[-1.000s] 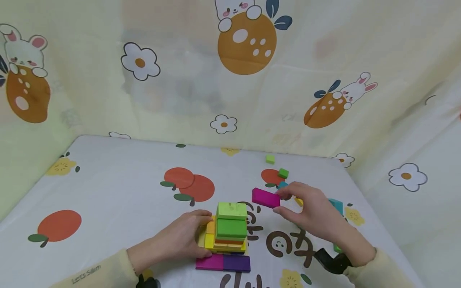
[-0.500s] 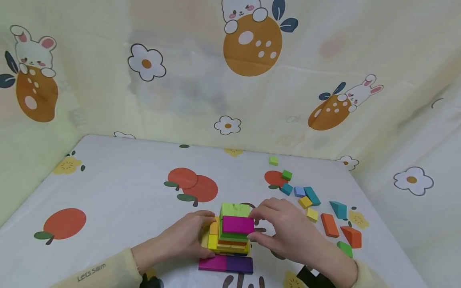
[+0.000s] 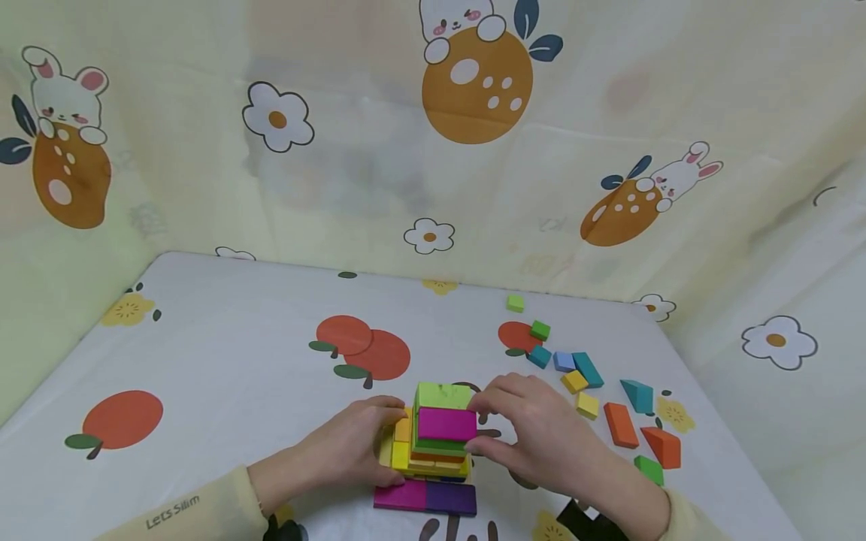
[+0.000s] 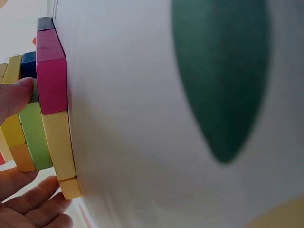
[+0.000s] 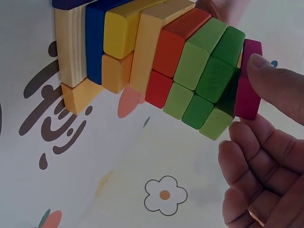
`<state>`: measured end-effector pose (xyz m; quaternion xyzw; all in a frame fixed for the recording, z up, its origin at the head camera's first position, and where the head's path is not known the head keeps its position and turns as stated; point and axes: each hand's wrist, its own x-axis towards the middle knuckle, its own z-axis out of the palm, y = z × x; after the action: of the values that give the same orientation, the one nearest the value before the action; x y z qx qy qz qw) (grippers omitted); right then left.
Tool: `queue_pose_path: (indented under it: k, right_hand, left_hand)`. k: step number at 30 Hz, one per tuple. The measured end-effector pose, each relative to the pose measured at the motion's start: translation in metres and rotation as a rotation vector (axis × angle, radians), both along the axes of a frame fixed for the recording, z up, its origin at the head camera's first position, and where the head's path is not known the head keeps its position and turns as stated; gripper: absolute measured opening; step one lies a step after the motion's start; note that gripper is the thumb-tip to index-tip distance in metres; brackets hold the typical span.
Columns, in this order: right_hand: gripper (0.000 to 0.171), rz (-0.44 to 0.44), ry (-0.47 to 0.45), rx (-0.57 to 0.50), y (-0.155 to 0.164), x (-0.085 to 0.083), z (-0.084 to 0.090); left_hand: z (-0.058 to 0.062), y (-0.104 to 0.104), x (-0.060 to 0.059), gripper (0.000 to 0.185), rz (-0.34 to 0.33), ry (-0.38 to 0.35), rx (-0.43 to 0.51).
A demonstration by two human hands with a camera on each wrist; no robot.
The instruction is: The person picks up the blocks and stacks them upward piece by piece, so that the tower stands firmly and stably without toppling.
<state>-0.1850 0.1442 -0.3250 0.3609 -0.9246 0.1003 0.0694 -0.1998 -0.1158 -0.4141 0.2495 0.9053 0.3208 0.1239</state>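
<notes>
A tall stack of colored wooden blocks (image 3: 438, 464) rises at the front middle of the table, in yellow, orange and green layers over a magenta and purple base (image 3: 449, 497). Against its left side, my left hand (image 3: 348, 443) grips the lower layers, thumb in front and fingers behind. My right hand (image 3: 534, 432) pinches a flat magenta block (image 3: 446, 424) by its right end at the stack's top. In the right wrist view this magenta block (image 5: 248, 95) lies over the green block (image 5: 217, 78); whether they fully touch I cannot tell.
Loose blocks lie to the right: an orange block (image 3: 620, 425), an orange triangle (image 3: 661, 447), a teal triangle (image 3: 637, 396), a green block (image 3: 649, 470) and a yellow block (image 3: 587, 406). Others trail toward the back. A patterned curtain (image 3: 338, 180) hangs behind.
My right hand has carried the magenta block left and down onto the stack's top, then stayed nearly still. My left hand has kept its grip on the stack.
</notes>
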Motion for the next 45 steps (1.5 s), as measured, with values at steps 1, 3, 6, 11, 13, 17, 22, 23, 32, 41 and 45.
queue_pose_path:
  k: [1, 3, 6, 11, 13, 17, 22, 23, 32, 41, 45]
  right_hand:
    - [0.031, -0.001, -0.002, -0.003, 0.000, 0.000, 0.000]
    - [0.032, -0.007, -0.007, -0.009, 0.001, 0.000, -0.001]
    - [0.032, -0.006, -0.008, -0.037, 0.002, 0.000, -0.001]
    - [0.043, 0.014, 0.018, -0.104, 0.004, -0.002, -0.002]
    - [0.054, 0.006, -0.010, -0.107, 0.005, -0.004, -0.002]
    - [0.075, -0.026, -0.188, -0.084, 0.007, -0.012, -0.005]
    - [0.079, -0.034, -0.311, -0.089, 0.006, -0.019, -0.011]
    - [0.078, -0.033, -0.309, -0.093, 0.006, -0.019, -0.012]
    - [0.077, -0.031, -0.300, -0.104, 0.003, -0.020, -0.014]
    - [0.074, -0.033, -0.312, -0.105, 0.004, -0.020, -0.014]
    - [0.072, -0.047, -0.341, -0.117, 0.005, -0.021, -0.013]
  left_hand:
    - [0.000, 0.000, 0.000, 0.074, 0.001, 0.000, -0.002]
    - [0.000, 0.000, 0.001, 0.074, 0.002, -0.002, -0.004]
    - [0.001, 0.001, 0.001, 0.075, 0.002, -0.003, -0.008]
    - [0.001, 0.001, 0.001, 0.075, 0.002, -0.005, -0.008]
    - [0.001, 0.001, 0.001, 0.074, 0.002, -0.004, -0.007]
    - [0.001, 0.001, 0.001, 0.074, 0.001, -0.003, -0.002]
    - [0.001, 0.001, 0.001, 0.075, 0.005, -0.017, -0.003]
    - [0.001, 0.001, 0.001, 0.075, 0.006, -0.018, -0.005]
    - [0.001, 0.001, 0.000, 0.076, 0.004, -0.009, -0.021]
    - [0.001, 0.002, -0.001, 0.075, -0.007, -0.002, -0.017]
    - [0.001, 0.000, 0.000, 0.075, -0.014, 0.006, -0.009]
